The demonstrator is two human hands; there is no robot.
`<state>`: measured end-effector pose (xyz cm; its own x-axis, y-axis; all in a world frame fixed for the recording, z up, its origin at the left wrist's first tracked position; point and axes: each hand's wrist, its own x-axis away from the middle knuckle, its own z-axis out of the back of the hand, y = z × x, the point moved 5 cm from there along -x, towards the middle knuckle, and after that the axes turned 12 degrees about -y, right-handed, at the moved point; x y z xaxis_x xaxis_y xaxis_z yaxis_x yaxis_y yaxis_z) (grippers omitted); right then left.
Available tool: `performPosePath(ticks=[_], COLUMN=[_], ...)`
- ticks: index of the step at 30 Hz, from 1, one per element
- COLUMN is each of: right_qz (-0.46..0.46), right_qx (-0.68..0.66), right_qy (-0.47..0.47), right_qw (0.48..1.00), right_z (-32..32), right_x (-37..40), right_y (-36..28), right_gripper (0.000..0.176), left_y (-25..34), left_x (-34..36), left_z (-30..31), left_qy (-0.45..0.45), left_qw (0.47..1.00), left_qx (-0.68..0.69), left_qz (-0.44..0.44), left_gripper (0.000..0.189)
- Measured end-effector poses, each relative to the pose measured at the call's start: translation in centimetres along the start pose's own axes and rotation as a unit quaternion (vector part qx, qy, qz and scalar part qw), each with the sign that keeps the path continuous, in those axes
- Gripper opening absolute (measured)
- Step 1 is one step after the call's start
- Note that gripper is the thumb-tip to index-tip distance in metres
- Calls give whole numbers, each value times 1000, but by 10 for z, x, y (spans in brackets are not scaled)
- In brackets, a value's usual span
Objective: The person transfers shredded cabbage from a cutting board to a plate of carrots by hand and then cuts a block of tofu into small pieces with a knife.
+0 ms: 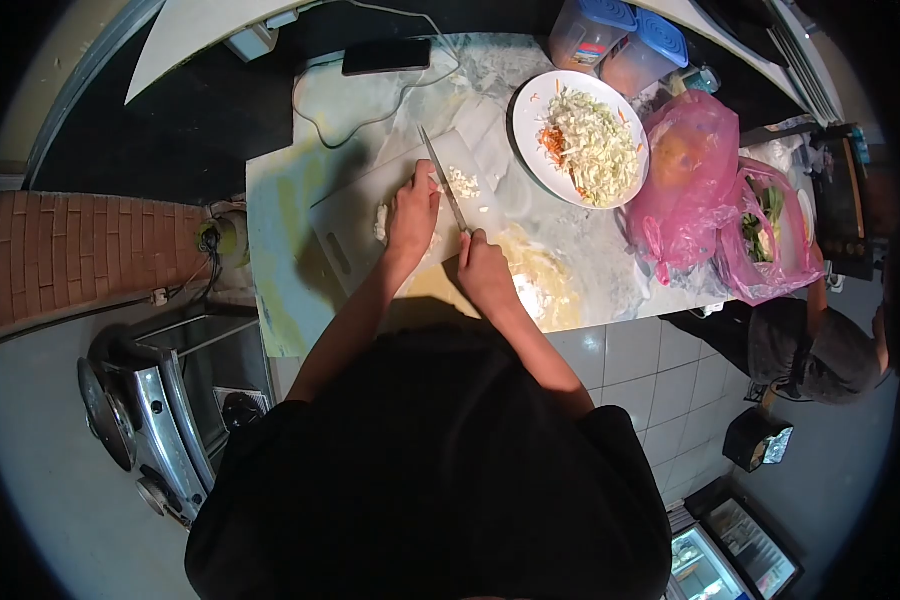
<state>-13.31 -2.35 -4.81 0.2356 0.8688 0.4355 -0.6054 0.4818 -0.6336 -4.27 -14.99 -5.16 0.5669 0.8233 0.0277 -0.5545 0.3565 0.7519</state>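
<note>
A white cutting board (355, 215) lies at an angle on the marbled table. My right hand (484, 270) is closed around the handle of a knife (443, 180), whose blade points away from me across the board. Against the left side of the blade, my left hand (413, 212) has its fingers bent together on the board; what they hold, if anything, is too small to make out. Small chopped pale pieces (462, 182) lie just right of the blade, and more pale bits (381, 222) sit left of my left hand.
A white plate (530, 135) of shredded cabbage and orange shreds stands right of the board. Beyond are lidded containers (642, 60), pink plastic bags (682, 180), and a phone (386, 57) with a cable near it. Another person (815, 345) is at the far right.
</note>
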Motion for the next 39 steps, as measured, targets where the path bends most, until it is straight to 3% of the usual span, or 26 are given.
performPosePath(ticks=[24,36,39], right_qz=[40,-32,20], right_qx=[-27,11,-55], right_qy=[19,20,9], right_qw=[999,999,998], right_z=[5,0,11], right_x=[-19,-5,-9], right_y=[-3,13,17], right_gripper=[39,44,46], left_y=[-7,-8,-6], left_x=[0,-1,-1], left_z=[-3,-4,-1], left_qy=[-28,1,-12], left_qw=[1000,999,999], left_qx=[4,-42,-30], left_qz=[-4,-6,-11], left_gripper=[35,30,29])
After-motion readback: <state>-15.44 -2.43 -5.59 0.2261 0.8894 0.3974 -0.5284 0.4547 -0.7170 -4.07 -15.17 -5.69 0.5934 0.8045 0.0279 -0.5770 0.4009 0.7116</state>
